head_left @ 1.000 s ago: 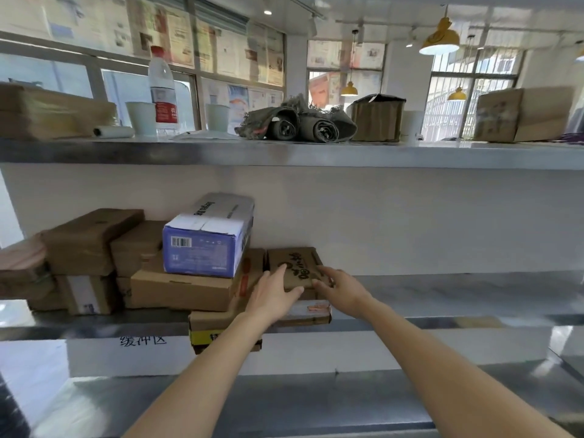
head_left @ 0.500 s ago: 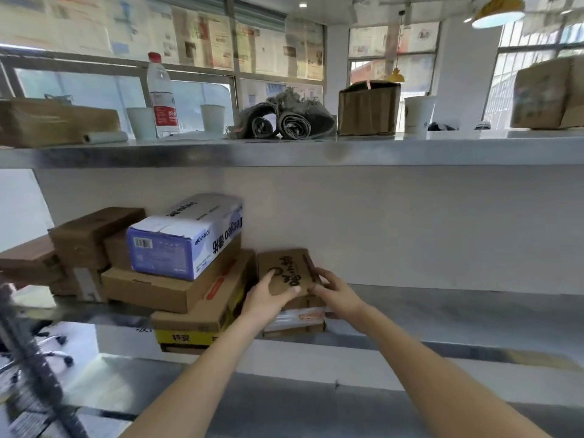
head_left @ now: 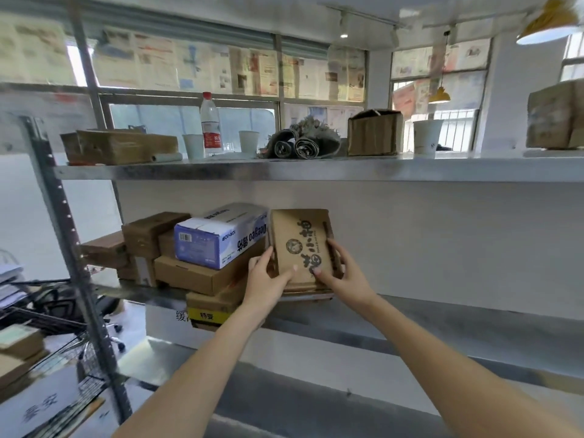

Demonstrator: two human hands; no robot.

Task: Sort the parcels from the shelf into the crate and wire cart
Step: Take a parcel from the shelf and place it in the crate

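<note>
Where parcels crowd steel shelf (head_left: 442, 314), papered windows (head_left: 221, 71)

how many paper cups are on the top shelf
3. Two small white paper cups flank the clear plastic water bottle: one on its left, one on its right. A larger white cup stands right of the open brown cardboard box. Others may be hidden.

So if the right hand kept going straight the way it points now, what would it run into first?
Probably the white back wall behind the shelf. The right hand grips the brown printed box and points up and away, with nothing visible behind the box, though depth is hard to judge.
</note>
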